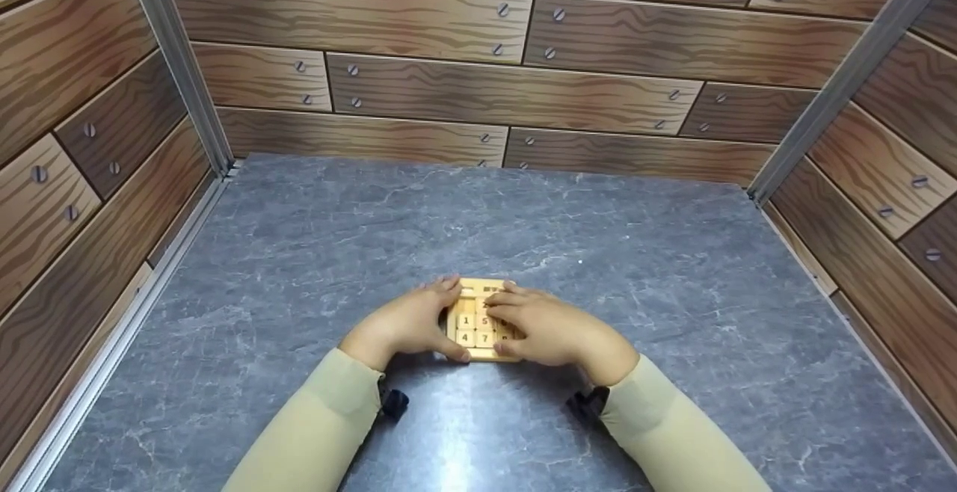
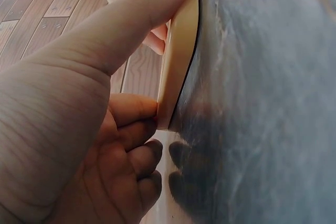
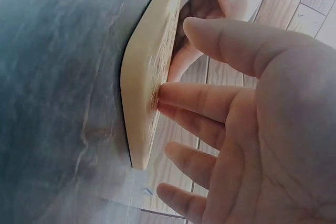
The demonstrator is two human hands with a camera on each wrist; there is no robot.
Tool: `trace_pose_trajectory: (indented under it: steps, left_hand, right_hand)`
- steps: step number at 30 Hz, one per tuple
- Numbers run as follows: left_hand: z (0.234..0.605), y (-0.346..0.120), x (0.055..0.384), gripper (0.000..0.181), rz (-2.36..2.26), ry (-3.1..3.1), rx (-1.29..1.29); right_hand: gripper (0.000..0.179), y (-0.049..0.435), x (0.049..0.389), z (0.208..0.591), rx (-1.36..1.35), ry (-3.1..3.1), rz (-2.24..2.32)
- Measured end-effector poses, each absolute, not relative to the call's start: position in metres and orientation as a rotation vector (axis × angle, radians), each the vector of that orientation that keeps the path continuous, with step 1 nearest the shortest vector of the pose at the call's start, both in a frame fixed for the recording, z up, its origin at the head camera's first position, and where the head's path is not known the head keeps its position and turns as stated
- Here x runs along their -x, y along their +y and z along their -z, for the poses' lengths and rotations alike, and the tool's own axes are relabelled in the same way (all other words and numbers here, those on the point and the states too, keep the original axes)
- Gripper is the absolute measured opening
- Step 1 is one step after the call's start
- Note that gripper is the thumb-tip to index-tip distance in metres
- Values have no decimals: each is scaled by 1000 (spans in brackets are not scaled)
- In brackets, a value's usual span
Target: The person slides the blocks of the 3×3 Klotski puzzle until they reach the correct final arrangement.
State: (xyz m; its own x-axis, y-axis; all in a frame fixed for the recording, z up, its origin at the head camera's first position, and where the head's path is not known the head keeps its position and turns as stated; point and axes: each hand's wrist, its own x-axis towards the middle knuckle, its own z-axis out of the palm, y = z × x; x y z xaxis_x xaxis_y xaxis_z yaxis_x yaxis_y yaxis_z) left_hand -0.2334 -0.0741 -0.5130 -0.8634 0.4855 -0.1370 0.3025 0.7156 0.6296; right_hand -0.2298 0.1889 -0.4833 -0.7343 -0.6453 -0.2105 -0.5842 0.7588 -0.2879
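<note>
A small wooden number slide puzzle [image 1: 484,355] lies flat on the grey surface, its tiles framed by a pale border. Tiles marked 1, 4, 5 and 7 show plainly, and a gap sits at the upper left of the grid. My left hand [image 1: 411,321] grips the frame from the left, thumb at the near edge and index finger at the far corner. Over the right side of the puzzle is my right hand [image 1: 557,329]; its extended fingertips [image 3: 167,94] touch the tiles, hiding some of them. In the right wrist view, the right thumb stands off the tile face.
The grey marbled tabletop [image 1: 359,230] spreads around the puzzle. Wood-patterned walls [image 1: 419,88] stand at the back and both sides, with metal posts [image 1: 179,58] at the corners. Dark wrist devices [image 1: 394,404] sit below each hand.
</note>
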Motion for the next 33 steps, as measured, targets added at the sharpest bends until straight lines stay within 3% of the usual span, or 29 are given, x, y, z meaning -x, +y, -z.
trace_pose_trajectory:
  steps: [14,33]
  left_hand:
    - [512,-75,233,126,-903,2619,-625]
    - [513,-74,233,123,-906,2611,-625]
  right_hand:
    - [66,175,216,485,1191,2584,297]
    - [88,182,224,497,1049,2584,294]
